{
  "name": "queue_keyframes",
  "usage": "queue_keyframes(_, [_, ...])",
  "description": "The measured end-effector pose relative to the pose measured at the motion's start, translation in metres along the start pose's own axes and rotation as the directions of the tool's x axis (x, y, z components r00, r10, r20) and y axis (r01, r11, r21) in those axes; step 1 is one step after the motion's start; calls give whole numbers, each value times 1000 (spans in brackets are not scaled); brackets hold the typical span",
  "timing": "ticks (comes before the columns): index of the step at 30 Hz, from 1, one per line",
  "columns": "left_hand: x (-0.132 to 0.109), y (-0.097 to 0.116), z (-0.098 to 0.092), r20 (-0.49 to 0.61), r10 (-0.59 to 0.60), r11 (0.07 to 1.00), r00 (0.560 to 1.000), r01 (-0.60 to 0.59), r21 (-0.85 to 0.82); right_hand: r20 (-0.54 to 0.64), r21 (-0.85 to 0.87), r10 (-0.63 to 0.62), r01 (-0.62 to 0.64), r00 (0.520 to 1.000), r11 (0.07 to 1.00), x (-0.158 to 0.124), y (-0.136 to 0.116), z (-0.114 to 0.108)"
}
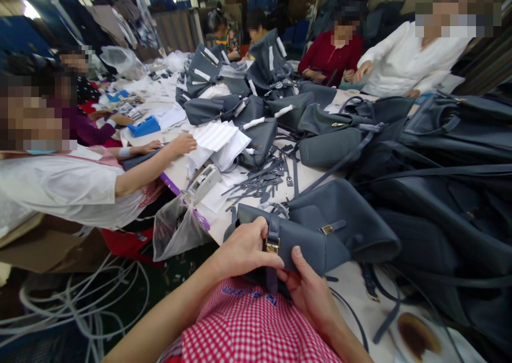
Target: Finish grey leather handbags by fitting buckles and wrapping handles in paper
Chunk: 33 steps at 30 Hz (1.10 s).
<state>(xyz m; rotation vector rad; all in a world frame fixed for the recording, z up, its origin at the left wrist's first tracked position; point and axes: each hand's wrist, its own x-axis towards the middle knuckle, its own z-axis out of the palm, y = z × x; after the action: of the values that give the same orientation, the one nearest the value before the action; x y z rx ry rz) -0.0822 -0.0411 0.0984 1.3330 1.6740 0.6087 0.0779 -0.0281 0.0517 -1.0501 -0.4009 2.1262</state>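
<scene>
A dark blue-grey leather bag point(304, 240) lies on its side at the table's near edge, against my checked apron. Near its left end a short strap runs through a gold buckle point(273, 244); a second gold buckle point(327, 228) sits further right. My left hand point(250, 248) is closed on the buckled strap, thumb and fingers on either side of the buckle. Just below, my right hand point(306, 285) has its thumb up against the bag and its fingers curled under the edge by the strap end. What those fingers pinch is partly hidden.
Loose buckle straps point(268, 176) lie beyond the bag. Many similar bags point(332, 147) are piled at the back and right. White paper sheets point(218, 139) and a plastic bag point(172, 230) are on the left. A cup of brown liquid point(418, 336) stands at lower right. Several co-workers sit around the table.
</scene>
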Motion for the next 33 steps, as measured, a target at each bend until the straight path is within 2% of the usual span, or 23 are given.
queue_keyframes(5, [4, -11, -3, 119, -7, 985, 993, 27, -169, 32, 45, 19, -20, 999, 999, 0, 2, -2])
queue_keyframes(10, [4, -15, -5, 184, 59, 978, 981, -20, -208, 15, 53, 1, -2, 1000, 999, 1, 4, -1])
queue_keyframes(12, [2, -12, -5, 158, 54, 986, 986, -27, -168, 17, 55, 0, 0, 1000, 999, 1, 3, 1])
queue_keyframes(16, [1, -6, 1, -11, -19, 998, 1000, 18, -60, 30, 54, 59, -61, 998, 997, -1, 1, 3])
queue_keyframes(18, [3, -8, 2, -24, -21, 997, 999, 20, -72, 42, 64, 83, -86, 996, 994, -2, 0, 3])
queue_keyframes(23, [12, -24, -1, 176, 55, 960, 983, -3, -282, 32, 75, 54, -56, 998, 996, -1, 0, 1])
queue_keyframes(25, [11, -25, -3, 210, 92, 944, 973, -18, -328, 3, 84, 40, -40, 999, 996, 0, 0, 1])
queue_keyframes(28, [2, -18, -4, 164, 100, 970, 981, -59, -234, -23, 93, 33, -31, 999, 995, 0, -1, 2])
queue_keyframes(30, [-7, -11, -2, 86, 73, 992, 994, -64, -105, -13, 86, 35, -34, 999, 996, 0, -2, 2])
queue_keyframes(33, [-17, -5, 4, -41, 13, 998, 999, -11, 58, 6, 57, 33, -34, 999, 998, 1, -1, 2])
